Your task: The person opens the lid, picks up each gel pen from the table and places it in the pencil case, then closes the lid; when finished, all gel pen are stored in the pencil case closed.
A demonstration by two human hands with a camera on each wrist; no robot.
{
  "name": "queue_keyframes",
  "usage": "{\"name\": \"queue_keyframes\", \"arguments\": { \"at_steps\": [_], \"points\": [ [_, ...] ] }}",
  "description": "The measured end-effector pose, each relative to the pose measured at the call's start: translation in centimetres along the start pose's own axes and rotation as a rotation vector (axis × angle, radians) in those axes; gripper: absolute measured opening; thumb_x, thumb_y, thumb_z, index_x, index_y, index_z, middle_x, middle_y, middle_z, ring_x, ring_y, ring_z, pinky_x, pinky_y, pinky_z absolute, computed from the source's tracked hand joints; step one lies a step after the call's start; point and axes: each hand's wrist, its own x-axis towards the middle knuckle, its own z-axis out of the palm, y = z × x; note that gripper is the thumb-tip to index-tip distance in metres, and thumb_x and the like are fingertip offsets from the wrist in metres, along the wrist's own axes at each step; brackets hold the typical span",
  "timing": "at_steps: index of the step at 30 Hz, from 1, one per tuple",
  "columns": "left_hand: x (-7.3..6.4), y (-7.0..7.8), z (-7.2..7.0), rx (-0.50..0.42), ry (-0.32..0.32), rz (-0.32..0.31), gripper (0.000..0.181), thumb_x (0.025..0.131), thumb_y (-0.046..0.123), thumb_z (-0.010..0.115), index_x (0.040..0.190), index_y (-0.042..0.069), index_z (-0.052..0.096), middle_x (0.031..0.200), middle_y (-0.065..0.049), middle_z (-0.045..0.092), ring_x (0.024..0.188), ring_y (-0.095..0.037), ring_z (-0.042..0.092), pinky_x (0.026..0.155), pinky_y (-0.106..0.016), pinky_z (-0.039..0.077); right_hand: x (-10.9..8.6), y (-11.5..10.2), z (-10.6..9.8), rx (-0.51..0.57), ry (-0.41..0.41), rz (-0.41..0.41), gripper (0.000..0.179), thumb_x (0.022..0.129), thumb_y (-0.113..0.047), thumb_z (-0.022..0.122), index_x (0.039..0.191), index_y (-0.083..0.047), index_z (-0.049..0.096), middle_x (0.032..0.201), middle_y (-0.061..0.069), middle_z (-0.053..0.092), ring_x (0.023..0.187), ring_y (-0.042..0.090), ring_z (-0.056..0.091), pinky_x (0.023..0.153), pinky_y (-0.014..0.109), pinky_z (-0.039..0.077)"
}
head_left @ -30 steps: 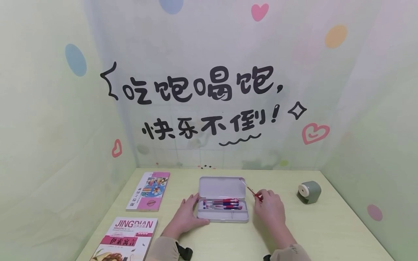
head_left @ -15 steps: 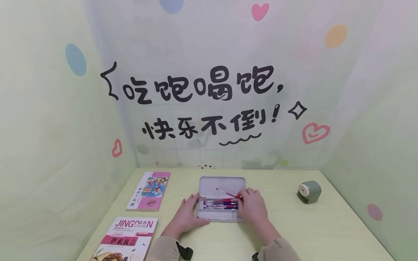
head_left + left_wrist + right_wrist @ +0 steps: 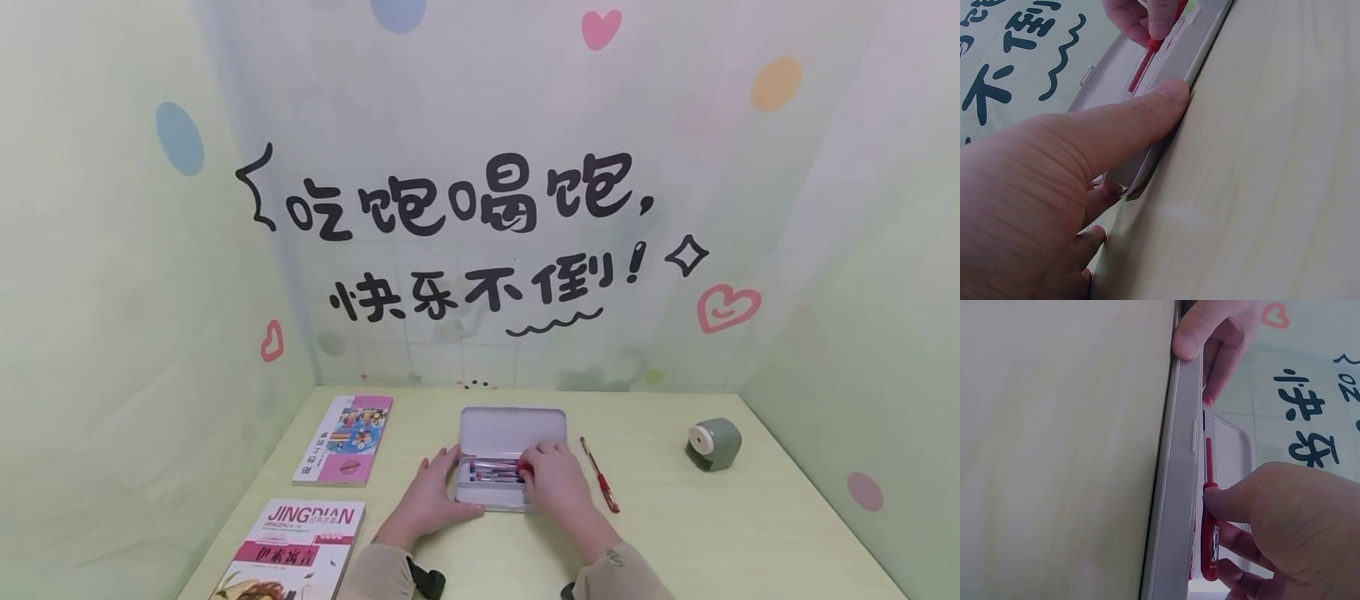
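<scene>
An open grey pencil case (image 3: 495,501) lies on the table with its lid (image 3: 510,429) tilted back; several pens (image 3: 487,471) lie in its long compartment. My left hand (image 3: 431,496) holds the case's left end, thumb along the front edge and fingers round the side. Over the case, my right hand (image 3: 558,487) pinches a red pen (image 3: 1209,459) between thumb and fingers. Its clear barrel points towards the left hand in the right wrist view. Another red pen (image 3: 600,475) lies on the table just right of the case. The case's right end is hidden behind the right hand.
A grey-green pencil sharpener (image 3: 715,444) stands at the right. Two books, one pink and white (image 3: 345,440) and one with a pink band (image 3: 288,550), lie at the left. A printed cloth wall (image 3: 480,350) closes off the table's back.
The right hand has moved left from beside the case to over its compartment. A red pen now shows on the table where that hand was. The left hand has kept its place.
</scene>
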Motion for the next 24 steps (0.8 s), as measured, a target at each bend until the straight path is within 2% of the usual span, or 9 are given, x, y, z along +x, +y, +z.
{"name": "queue_keyframes", "arguments": {
  "at_steps": [10,19,24],
  "points": [
    [0.1,-0.2,0.1,0.014,0.005,0.021,0.125,0.072,0.055,0.1,0.173,0.016,0.036,0.177,-0.017,0.041,0.168,-0.05,0.026,0.139,-0.072,0.012,0.1,-0.2,1.2,-0.03,0.04,-0.075,0.007,0.093,-0.022,0.087,0.098,-0.019,0.082,0.093,-0.001,0.071,0.088,0.022,0.059,0.084,0.04,0.056],
    [0.3,-0.3,0.1,0.02,0.003,0.012,0.124,0.074,0.056,0.099,0.173,0.016,0.037,0.177,-0.017,0.041,0.169,-0.049,0.026,0.139,-0.072,0.013,-0.1,0.0,1.5,0.002,0.064,-0.076,0.005,0.092,-0.02,0.086,0.09,-0.02,0.081,0.085,-0.003,0.066,0.082,0.02,0.052,0.076,0.038,0.052],
    [0.1,0.0,0.1,0.017,0.0,0.003,0.124,0.073,0.055,0.1,0.173,0.016,0.036,0.177,-0.018,0.041,0.168,-0.051,0.025,0.138,-0.073,0.014,-0.1,0.1,1.6,0.017,0.052,-0.062,0.003,0.093,-0.022,0.085,0.094,-0.021,0.082,0.089,-0.004,0.067,0.086,0.02,0.056,0.079,0.039,0.054]
  ]
}}
